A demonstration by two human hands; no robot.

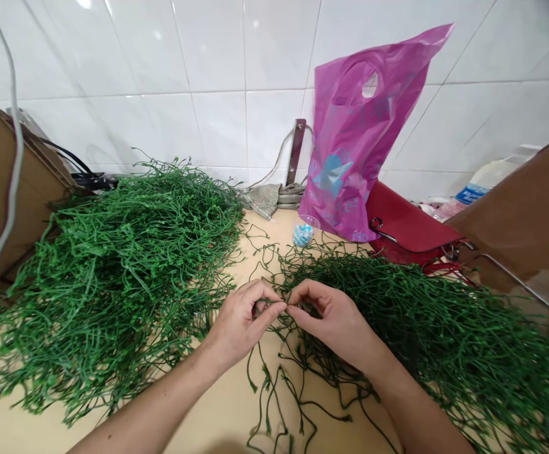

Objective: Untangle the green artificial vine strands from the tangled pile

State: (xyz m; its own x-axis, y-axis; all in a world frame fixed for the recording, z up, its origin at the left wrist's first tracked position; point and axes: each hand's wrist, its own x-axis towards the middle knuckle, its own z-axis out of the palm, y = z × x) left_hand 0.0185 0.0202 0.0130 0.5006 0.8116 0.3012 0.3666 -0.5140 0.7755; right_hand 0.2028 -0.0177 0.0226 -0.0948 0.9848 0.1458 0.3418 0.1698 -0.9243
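Bare forearms [151, 403] rising from the near edge of a beige bench [33, 429] to two half-closed hands, the left hand [239, 321] and right hand [334, 321] meeting mid-bench, fingertips together, apparently pinching a thin green artificial vine strand [274, 305]. On either side, a tangled left vine heap [113, 284] and right vine heap [421, 321], with loose dark strands [293, 391] trailing toward the near edge. Likely risk: one hard tug snagging neighbouring strands, tightening knots or dragging strands off the bench.
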